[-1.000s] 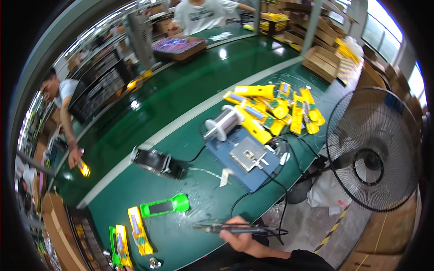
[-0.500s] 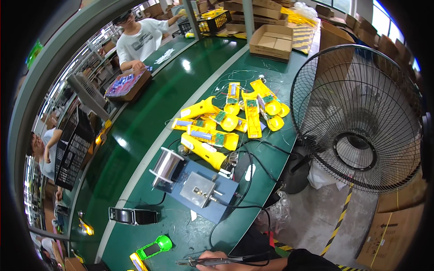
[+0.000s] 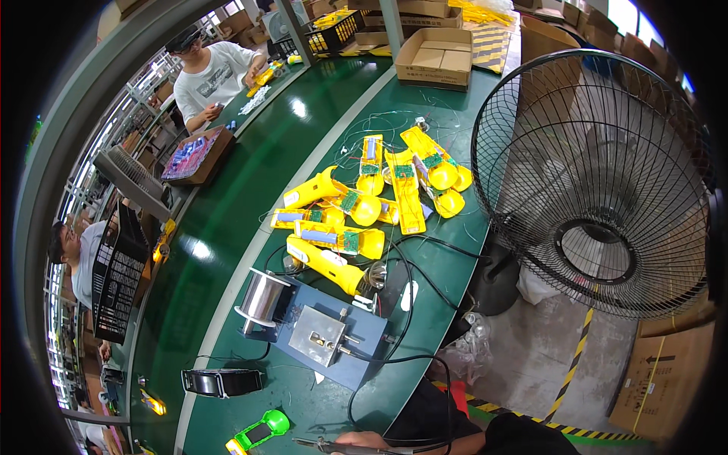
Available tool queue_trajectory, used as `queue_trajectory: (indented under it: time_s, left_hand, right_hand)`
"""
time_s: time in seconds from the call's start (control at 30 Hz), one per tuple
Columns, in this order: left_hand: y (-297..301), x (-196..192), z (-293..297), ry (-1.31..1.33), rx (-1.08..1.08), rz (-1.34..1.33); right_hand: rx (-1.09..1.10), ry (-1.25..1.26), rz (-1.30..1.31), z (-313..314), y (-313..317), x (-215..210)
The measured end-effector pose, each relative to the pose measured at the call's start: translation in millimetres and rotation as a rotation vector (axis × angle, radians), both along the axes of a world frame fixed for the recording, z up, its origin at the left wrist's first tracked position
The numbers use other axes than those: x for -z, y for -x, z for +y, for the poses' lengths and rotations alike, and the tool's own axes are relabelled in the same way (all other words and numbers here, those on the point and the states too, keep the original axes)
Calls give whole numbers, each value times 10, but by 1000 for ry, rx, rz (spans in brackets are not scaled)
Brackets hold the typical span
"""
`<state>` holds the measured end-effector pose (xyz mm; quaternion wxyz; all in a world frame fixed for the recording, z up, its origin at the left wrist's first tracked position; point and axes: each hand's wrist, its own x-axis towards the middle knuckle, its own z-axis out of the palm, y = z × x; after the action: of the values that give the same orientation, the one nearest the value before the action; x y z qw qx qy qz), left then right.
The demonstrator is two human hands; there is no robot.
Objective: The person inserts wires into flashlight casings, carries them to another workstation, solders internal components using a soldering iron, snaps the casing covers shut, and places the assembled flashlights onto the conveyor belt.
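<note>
Fingers of the person's right hand (image 3: 360, 440) were closed around a slim dark tool (image 3: 313, 444) at the lower edge of the view; the left hand was out of sight, so its hold could not be told. Just beyond the tool's tip, on the green table (image 3: 303, 403), lay a green housing (image 3: 271, 425), with a yellow piece (image 3: 236, 447) cut off by the picture's edge beside it (whether those two touched was hard to say).

Much of the work seemed unfinished: in the heap of yellow housings (image 3: 407, 197) beyond the blue-grey station (image 3: 371, 322), several lay open, baring circuit boards (image 3: 349, 201), purplish cells (image 3: 319, 236) and stray wires. One yellow flashlight body (image 3: 326, 264) nearest the station looked more closed up, though the silvery reflector (image 3: 374, 277) at its end did not appear settled in place.

Compared with half a second earlier, the view had shifted, leaving the hand and green housing lower in it, while the heap kept its arrangement. Across the belt (image 3: 250, 167), a co-worker (image 3: 216, 80), whose arm had been stretched out sideways, now had a hand at a yellow item (image 3: 265, 76)
</note>
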<state>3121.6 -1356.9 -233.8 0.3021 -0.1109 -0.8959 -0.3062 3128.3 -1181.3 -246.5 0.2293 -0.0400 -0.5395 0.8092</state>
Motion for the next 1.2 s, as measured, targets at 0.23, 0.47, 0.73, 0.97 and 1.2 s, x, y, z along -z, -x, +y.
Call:
queue_trajectory:
  time_s: [0.23,0.47,0.73,0.97,1.2]
  left_hand:
    - [-11,99,-99,-3,-4,-23]
    - [-28,37,-17,27,-14,-17]
    - [31,18,-23,-5,81,-11]
    - [52,-2,-106,-86,162,-41]
    - [37,2,-164,-101,227,-68]
  right_hand:
    - [98,-13,81,-27,3,39]
    - [111,-40,74,12,-11,-10]
    - [193,-114,44,-63,13,55]
    - [197,-252,-158,-68,-48,-44]
    - [299,-332,-123,-126,-88,-6]
